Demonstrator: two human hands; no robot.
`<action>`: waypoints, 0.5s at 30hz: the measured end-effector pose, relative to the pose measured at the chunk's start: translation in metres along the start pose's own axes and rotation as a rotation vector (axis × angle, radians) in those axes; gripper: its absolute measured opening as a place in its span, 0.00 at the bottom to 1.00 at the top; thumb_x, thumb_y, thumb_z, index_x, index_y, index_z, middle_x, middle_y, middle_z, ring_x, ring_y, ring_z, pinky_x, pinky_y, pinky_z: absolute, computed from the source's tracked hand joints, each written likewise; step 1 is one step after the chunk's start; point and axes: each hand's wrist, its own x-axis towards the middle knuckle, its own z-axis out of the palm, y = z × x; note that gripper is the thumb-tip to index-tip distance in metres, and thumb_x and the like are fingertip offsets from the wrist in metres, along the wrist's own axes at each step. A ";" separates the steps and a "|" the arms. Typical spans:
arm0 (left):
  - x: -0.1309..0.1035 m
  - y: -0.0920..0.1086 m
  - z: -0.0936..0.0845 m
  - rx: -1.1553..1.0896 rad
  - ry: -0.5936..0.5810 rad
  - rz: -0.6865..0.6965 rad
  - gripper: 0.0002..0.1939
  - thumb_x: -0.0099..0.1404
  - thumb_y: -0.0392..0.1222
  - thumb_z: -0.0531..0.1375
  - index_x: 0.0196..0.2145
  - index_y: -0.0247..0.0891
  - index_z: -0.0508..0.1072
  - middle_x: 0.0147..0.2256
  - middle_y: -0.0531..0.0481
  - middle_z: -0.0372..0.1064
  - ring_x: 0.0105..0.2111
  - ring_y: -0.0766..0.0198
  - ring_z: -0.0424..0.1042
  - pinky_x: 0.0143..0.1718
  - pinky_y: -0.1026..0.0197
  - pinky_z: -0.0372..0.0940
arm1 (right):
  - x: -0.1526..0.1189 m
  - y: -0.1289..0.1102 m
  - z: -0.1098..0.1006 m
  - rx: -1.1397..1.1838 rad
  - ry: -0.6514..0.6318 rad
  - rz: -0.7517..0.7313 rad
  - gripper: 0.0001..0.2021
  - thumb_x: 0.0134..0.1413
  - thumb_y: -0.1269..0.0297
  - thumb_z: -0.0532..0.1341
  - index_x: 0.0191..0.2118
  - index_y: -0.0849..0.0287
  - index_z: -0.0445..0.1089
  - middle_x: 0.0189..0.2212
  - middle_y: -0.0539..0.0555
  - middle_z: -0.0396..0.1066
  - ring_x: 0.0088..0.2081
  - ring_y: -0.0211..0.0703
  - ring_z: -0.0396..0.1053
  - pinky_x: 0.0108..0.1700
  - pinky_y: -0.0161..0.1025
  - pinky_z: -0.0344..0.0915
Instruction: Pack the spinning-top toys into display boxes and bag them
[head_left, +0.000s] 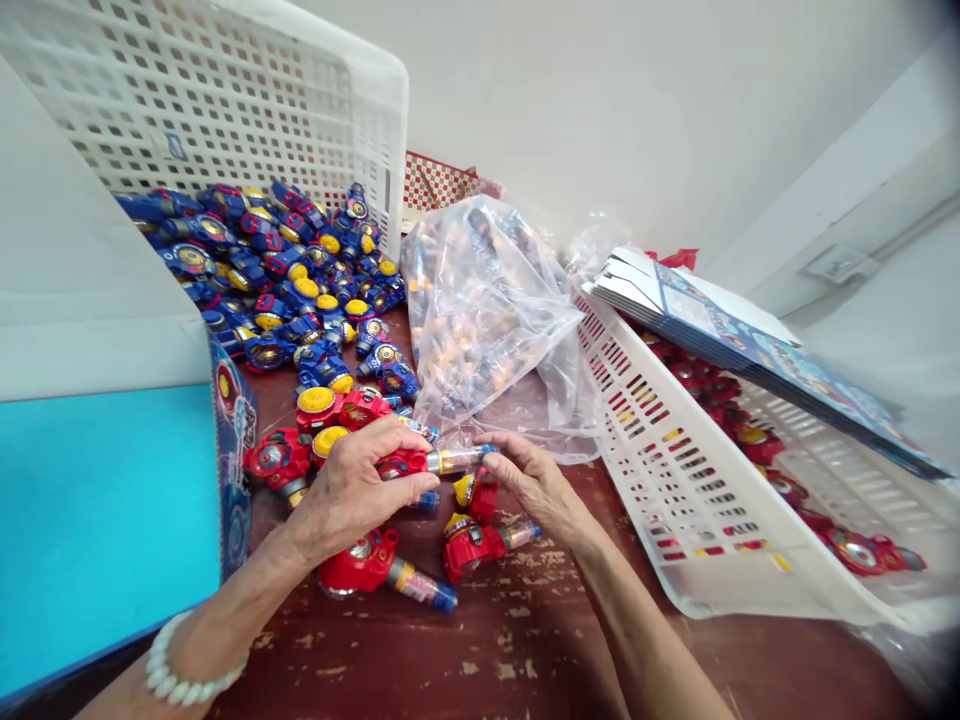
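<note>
A red toy with a clear, candy-like filled tube [459,460] lies level between my two hands. My left hand [360,475], with a beaded bracelet at the wrist, grips its red body between thumb and fingers. At the other end, my right hand [534,480] pinches the tube's blue cap with thumb and fingertips. Around them lie more red toys: one with a blue-capped tube [390,570] below my left hand, another with a yellow part [476,545] below my right. The left hand partly hides the held toy's body.
Blue toys [300,270] spill in a pile from a white crate [300,90] tipped at the back left. A clear bag [487,310] of tubes stands mid-table. On the right, a white basket [652,490] holds red toys, with flat printed cartons [735,340] across it. A blue-lined box [112,520] is at left.
</note>
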 end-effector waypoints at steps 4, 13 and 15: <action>0.003 -0.004 -0.004 0.465 0.166 0.131 0.09 0.61 0.40 0.61 0.39 0.38 0.75 0.41 0.44 0.71 0.44 0.51 0.67 0.48 0.48 0.61 | -0.004 0.014 -0.009 -0.402 -0.078 -0.033 0.30 0.52 0.56 0.66 0.59 0.54 0.59 0.52 0.58 0.62 0.53 0.50 0.60 0.54 0.48 0.59; -0.007 0.027 0.062 0.195 -0.107 0.044 0.21 0.64 0.44 0.57 0.53 0.36 0.67 0.51 0.38 0.66 0.50 0.50 0.66 0.50 0.49 0.64 | 0.003 0.025 -0.001 -0.274 0.011 -0.033 0.18 0.47 0.61 0.68 0.44 0.57 0.66 0.39 0.52 0.67 0.40 0.44 0.65 0.45 0.44 0.64; -0.003 0.031 0.067 0.035 -0.164 -0.050 0.26 0.62 0.48 0.59 0.56 0.38 0.64 0.53 0.38 0.64 0.53 0.49 0.64 0.52 0.48 0.62 | -0.002 0.013 0.003 -0.066 0.046 0.038 0.19 0.49 0.60 0.67 0.45 0.58 0.64 0.34 0.50 0.68 0.35 0.40 0.66 0.40 0.39 0.65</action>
